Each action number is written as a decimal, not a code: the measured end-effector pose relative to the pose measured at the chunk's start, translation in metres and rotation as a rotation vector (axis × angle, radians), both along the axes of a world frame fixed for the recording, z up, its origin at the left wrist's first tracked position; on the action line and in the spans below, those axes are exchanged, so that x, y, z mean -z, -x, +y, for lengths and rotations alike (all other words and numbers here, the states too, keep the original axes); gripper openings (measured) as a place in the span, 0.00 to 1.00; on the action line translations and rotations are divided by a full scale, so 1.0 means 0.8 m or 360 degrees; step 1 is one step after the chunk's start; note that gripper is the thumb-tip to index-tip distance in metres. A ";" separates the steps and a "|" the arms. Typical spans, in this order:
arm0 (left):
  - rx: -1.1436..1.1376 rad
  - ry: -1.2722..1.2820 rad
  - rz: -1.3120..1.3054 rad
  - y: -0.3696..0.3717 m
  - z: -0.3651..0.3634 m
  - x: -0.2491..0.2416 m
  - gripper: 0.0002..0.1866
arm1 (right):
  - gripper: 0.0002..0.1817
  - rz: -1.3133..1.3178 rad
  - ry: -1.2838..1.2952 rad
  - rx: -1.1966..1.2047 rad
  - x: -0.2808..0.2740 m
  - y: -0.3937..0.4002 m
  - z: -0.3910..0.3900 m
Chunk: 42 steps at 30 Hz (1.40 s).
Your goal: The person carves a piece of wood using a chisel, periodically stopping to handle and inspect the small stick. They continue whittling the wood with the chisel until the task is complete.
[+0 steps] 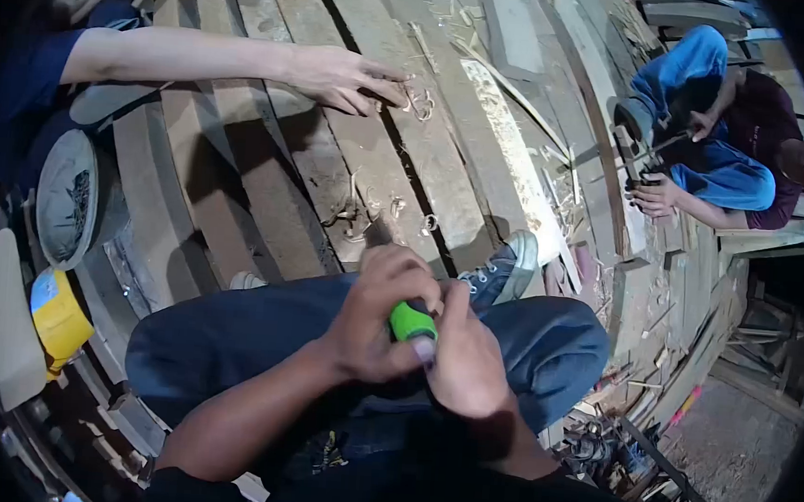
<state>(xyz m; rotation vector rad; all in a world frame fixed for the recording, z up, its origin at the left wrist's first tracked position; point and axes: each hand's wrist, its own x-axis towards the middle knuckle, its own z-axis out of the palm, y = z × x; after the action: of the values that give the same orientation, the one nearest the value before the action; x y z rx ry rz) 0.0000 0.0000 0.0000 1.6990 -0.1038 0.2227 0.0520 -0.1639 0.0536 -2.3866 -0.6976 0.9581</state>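
Above my crossed legs, both hands are together around a tool with a bright green handle. My left hand has its fingers wrapped round the handle. On its right side, my right hand presses against the handle's end with fingers closed; how much of the handle it grips is partly hidden. A dark, blurred piece sticks out beyond my left hand, over the wooden planks. Curled wood shavings lie on the planks just ahead.
Another person's hand reaches onto the planks from the left. A second person in blue trousers sits at the right, holding a tool. A round metal bowl and a yellow container stand at the left. Loose wood strips lie ahead.
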 end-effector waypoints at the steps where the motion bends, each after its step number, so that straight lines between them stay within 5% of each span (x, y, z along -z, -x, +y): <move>1: -0.0014 0.0158 0.0167 0.001 0.007 -0.006 0.33 | 0.23 0.0095 0.0129 0.0095 -0.005 0.002 0.011; 5: 0.0205 0.0077 -0.0233 0.006 -0.022 -0.012 0.35 | 0.21 -0.0126 -0.0021 0.0030 0.010 0.000 -0.010; 14: 0.0094 0.0023 -0.0275 0.000 -0.003 -0.043 0.33 | 0.13 -0.0081 0.0021 0.0081 -0.001 0.004 0.000; 37: 0.0287 -0.0056 -0.0255 0.000 -0.018 -0.032 0.27 | 0.15 -0.0028 -0.0057 -0.0112 0.009 0.001 -0.008; 42: 0.0155 -0.0058 -0.0175 -0.014 -0.005 -0.015 0.27 | 0.19 -0.0010 0.0225 -0.0071 0.011 0.003 -0.004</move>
<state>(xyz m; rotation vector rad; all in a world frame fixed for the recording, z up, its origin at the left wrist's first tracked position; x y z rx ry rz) 0.0113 -0.0041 0.0121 1.7129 -0.2730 0.2427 0.0499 -0.1670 0.0450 -2.5067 -0.7096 1.0509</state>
